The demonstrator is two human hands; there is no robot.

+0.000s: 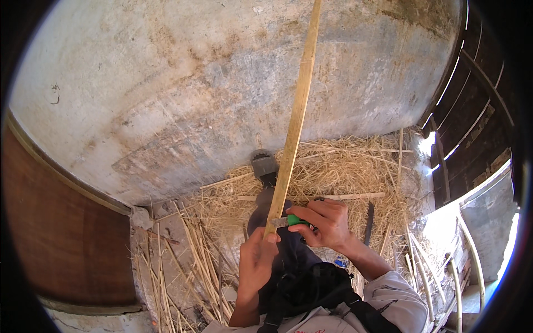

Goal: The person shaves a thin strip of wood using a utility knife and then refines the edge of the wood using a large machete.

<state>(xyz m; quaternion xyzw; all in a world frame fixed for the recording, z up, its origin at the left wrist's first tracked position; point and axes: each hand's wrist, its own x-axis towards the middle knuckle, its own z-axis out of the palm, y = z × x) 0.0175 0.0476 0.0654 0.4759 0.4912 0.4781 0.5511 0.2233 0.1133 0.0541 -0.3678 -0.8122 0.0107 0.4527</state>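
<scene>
At lower centre, the left hand (pixel 258 258) pinches the bottom of a long, flat, yellowish bamboo-like strip (pixel 295 130) rising to the top edge, while the right hand (pixel 328 223) grips a green-handled metal blade (pixel 297 221) against it; light pressure, left thumb clear, seems wisest.

1. Bamboo strip (pixel 295 126): long, narrow, yellowish-tan, crossed by a joint in its upper part; raised at a slant, its lower end pinched by the left hand (pixel 259 256), its far end running past the view's top.
2. Knife (pixel 296 220): green-handled, gripped in the right hand (pixel 323 223), pale blade pointing left at the strip's lower end.
</scene>
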